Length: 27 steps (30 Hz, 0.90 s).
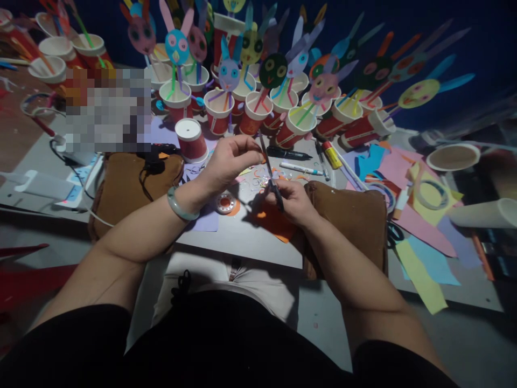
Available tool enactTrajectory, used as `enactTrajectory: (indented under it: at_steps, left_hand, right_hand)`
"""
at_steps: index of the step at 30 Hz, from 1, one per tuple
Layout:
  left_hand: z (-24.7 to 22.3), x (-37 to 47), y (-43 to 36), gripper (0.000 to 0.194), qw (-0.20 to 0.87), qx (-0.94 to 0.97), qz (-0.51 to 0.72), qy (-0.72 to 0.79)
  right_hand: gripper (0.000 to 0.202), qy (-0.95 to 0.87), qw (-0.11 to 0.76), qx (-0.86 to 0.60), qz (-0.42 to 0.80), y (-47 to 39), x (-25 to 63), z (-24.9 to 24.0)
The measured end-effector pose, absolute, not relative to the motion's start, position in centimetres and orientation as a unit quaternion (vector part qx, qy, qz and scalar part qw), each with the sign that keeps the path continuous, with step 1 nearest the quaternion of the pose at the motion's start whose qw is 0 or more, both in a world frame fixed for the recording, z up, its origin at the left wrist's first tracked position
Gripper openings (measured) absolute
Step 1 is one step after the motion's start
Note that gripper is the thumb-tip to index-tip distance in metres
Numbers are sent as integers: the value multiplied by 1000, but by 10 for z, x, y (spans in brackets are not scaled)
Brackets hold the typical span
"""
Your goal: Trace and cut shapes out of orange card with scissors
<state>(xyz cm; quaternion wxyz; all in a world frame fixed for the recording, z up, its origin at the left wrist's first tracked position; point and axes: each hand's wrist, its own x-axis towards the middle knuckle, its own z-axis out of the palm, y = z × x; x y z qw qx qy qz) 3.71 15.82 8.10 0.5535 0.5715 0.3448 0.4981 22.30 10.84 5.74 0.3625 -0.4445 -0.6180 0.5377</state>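
Note:
My right hand [294, 203] is closed round the handles of a pair of scissors [276, 195], whose blades point up and away from me. Close to the blades, the fingers of my left hand [231, 166] are pinched together, with a small piece of orange paper [264, 158] showing at their tips. Below the hands lie an orange paper sheet [278, 223] and a round white holed disc [225, 202]. Small paper scraps [254, 180] are scattered beyond them. An upside-down red paper cup [191, 141] stands beyond my left wrist.
Behind my hands stand several red paper cups [258, 113] with paper rabbit heads on straws. Markers [301, 168] and a glue stick [331, 155] lie ahead. Brown cushions [351, 226] flank the work area. Coloured paper [424, 280] and a tape roll [434, 194] are at right.

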Motion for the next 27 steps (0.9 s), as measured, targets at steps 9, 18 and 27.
enactTrajectory:
  at_steps: [9,18,27]
  left_hand:
    - [83,42,154,6,598,581,406,375]
    - [79,46,152,11,620,604,340,367]
    - [76,46,152,31,595,623,355,364]
  right_hand:
    - [43,-524,507,-469,499,113,223,46]
    - [42,-499,507,-472,521,112,221,50]
    - [41,-487,510,-468,532,112,221,47]
